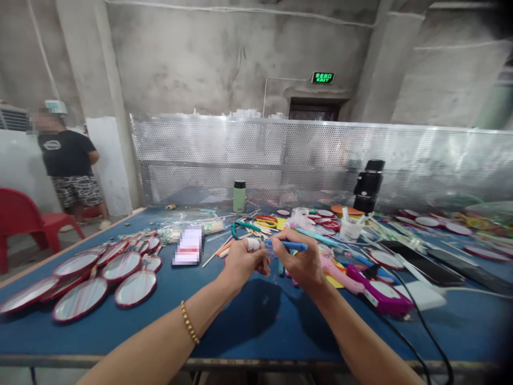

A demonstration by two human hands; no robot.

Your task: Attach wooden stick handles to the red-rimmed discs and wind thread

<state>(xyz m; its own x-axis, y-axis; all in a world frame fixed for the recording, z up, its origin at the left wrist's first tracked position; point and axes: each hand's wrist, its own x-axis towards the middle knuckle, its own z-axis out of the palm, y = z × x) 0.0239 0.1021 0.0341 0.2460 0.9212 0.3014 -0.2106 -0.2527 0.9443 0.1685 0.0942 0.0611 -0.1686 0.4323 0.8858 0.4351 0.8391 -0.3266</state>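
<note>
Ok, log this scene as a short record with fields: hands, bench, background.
Left hand: fingers curled, white wrap on one; anything held is hidden
Right hand: grips a slim blue pen-like tool
Bench left: round pale discs with red rims, lit rectangular phone
Bench right: purple box-shaped device
Bench rear: green bottle with black lid, tall black flask
Background: person in black shirt, green-lit exit sign
</note>
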